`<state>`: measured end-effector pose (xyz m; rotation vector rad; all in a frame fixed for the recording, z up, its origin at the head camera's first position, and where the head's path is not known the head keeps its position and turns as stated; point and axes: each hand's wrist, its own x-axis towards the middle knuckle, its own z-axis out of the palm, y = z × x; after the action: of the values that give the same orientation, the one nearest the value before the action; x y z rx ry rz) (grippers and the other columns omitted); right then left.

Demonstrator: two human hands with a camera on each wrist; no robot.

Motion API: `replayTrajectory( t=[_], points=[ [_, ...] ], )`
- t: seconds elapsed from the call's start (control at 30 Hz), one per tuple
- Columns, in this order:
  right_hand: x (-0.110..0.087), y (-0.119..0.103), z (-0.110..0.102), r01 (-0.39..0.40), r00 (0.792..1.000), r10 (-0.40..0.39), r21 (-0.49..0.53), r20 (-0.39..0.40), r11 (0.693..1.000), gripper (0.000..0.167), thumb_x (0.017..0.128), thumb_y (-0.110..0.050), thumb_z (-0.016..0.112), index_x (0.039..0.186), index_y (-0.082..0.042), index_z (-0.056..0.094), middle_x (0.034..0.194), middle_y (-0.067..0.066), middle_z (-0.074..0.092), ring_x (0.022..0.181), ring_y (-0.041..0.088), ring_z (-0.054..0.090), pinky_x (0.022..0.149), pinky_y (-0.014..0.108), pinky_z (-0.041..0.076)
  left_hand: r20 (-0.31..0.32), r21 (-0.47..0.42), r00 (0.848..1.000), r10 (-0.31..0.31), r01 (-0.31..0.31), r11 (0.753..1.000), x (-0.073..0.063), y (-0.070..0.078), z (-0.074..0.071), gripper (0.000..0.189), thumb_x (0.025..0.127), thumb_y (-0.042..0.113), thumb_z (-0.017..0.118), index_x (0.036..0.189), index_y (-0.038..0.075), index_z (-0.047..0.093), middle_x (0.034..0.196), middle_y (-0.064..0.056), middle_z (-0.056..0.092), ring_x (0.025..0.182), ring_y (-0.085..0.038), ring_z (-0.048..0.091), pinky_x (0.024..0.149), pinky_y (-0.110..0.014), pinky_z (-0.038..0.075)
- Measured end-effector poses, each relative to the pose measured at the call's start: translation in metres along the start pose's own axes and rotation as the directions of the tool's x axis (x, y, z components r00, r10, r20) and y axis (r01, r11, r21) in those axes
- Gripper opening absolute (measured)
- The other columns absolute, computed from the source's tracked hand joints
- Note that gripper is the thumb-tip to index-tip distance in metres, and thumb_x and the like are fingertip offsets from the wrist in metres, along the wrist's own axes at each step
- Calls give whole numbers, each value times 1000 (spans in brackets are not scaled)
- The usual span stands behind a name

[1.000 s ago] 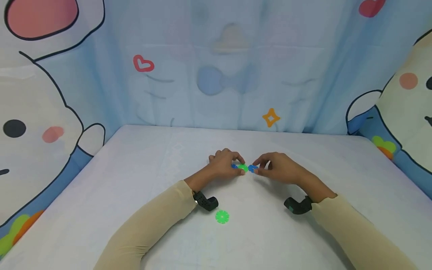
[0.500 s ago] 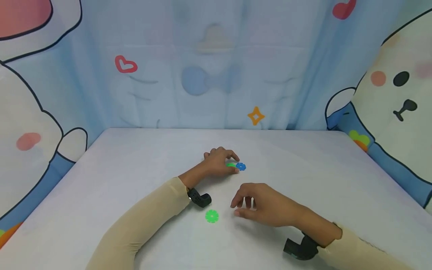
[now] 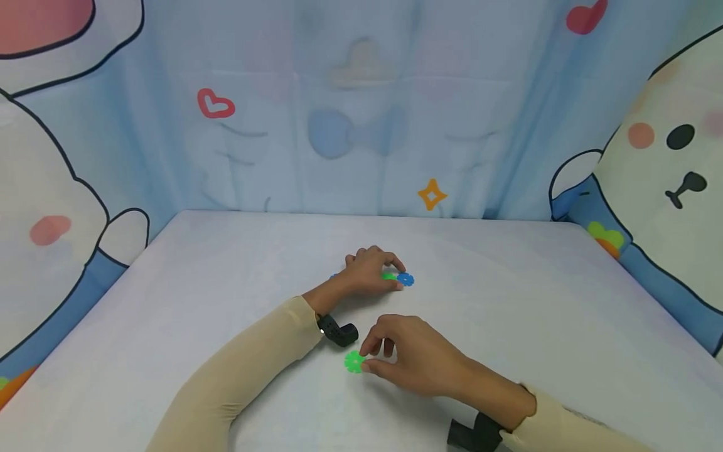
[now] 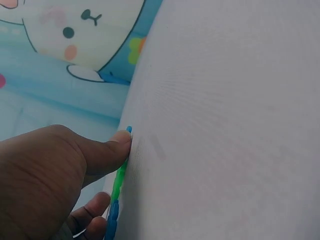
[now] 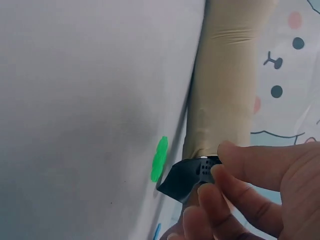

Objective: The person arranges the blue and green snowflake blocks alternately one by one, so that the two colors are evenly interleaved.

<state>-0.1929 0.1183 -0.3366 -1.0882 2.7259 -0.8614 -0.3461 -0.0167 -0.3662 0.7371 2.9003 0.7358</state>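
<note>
My left hand (image 3: 368,271) pinches a flat row of plastic snowflake discs at the back of the table, thumb and index finger near its right end. A blue disc (image 3: 405,279) forms that end, joined to a green disc (image 3: 388,276). Another blue disc (image 4: 112,220) shows further along the row in the left wrist view; the rest is hidden by the hand. Nearer the front, a loose green snowflake disc (image 3: 353,362) lies on the table. My right hand (image 3: 418,355) is at its right edge, thumb and index finger apart, with nothing gripped between them.
A white cloth covers the table (image 3: 271,251). Behind it hangs a blue curtain (image 3: 254,163) with cartoon prints. Black wrist cameras sit on both wrists, the left one (image 3: 339,331) just above the loose green disc in the head view.
My right hand has left the blue disc at the row's right end and come down toward the front, then left to the loose green disc. My left hand keeps hold of the row.
</note>
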Motion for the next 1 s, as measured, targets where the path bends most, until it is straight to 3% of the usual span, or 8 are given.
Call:
replayTrajectory(
  t=[0.23,0.4,0.57,1.0],
  points=[
    [14,-3,6,-98,995,97,-120,-17,988,17,79,-33,81,90,-20,76,82,-16,68,73,2,58,64,21,46,4,11,1000,-24,24,1000,1,1,1,34,89,44,70,121,34,67,135,-2,55,125,-28,46,95,-46,31],
    [18,-5,10,-101,995,100,-202,-12,974,24,76,-35,84,91,-18,79,84,-15,73,83,4,65,69,25,49,-1,24,999,-33,33,999,1,2,2,33,89,45,69,121,36,67,136,-1,54,127,-27,45,96,-45,31],
    [18,-7,13,-91,995,97,-260,10,961,31,73,-40,85,94,-17,81,83,-14,71,82,4,63,68,27,49,-9,26,1000,-30,30,999,1,3,3,33,89,46,69,121,36,67,136,0,55,127,-27,45,95,-44,31],
    [16,-6,16,-49,998,55,-221,23,974,24,75,-35,85,90,-20,75,77,-15,60,74,0,56,68,26,47,-18,8,999,-38,39,999,-4,9,2,32,90,46,68,120,35,67,133,0,55,124,-25,47,95,-43,31]
  ],
)
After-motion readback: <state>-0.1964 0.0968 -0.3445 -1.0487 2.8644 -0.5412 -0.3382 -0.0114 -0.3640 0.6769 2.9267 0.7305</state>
